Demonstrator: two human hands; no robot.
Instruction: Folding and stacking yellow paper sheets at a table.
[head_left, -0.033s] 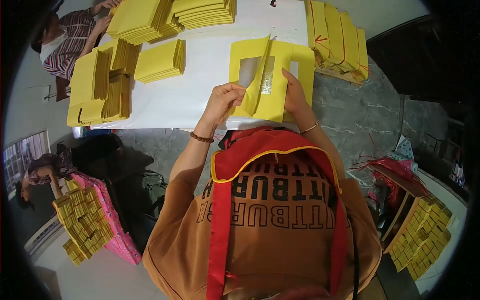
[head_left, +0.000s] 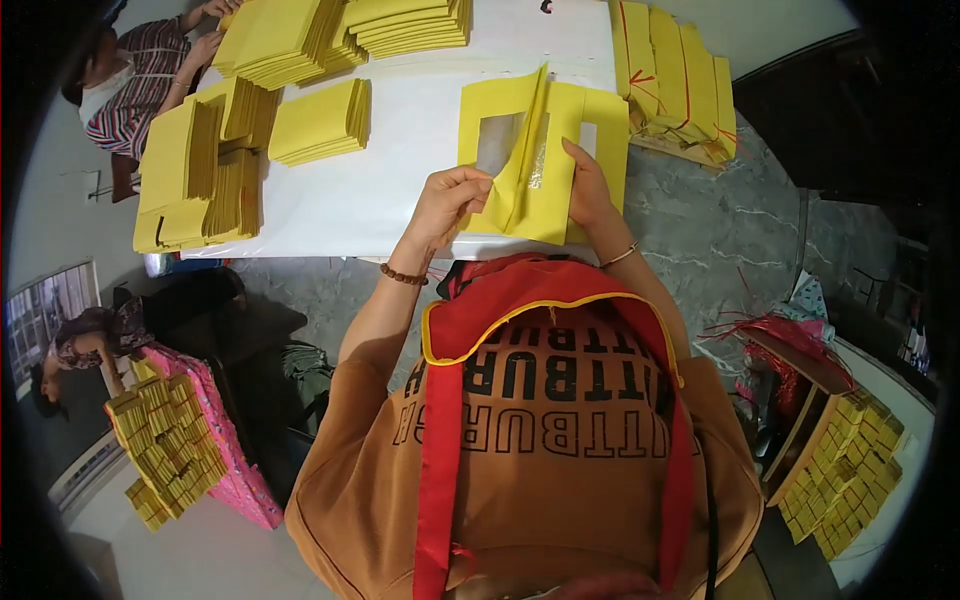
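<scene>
My left hand [head_left: 453, 205] is closed in a pinch on the lifted flap of a yellow paper sheet [head_left: 559, 105]. That flap stands up in a fold, partly over a shiny silver patch [head_left: 539, 155] on the paper. At the sheet's right edge my right hand [head_left: 590, 190] grips it, thumb on top and the other fingers hidden. More yellow paper [head_left: 609, 110] with a pale patch lies on the right, behind my right hand. A grey rectangle [head_left: 496, 140] shows on the yellow paper to the left of the fold.
Piles of folded yellow paper [head_left: 320, 120] stand on the white table [head_left: 400, 130]. Bundles tied with red string [head_left: 680, 80] sit past its right end. At the upper left, a person in a striped top [head_left: 150, 75] handles paper. Another person [head_left: 85, 340] is by a pink-covered table [head_left: 225, 440].
The flap in my left hand has tipped slightly to the right and hides more of the silver patch. Both hands are almost in the same place.
</scene>
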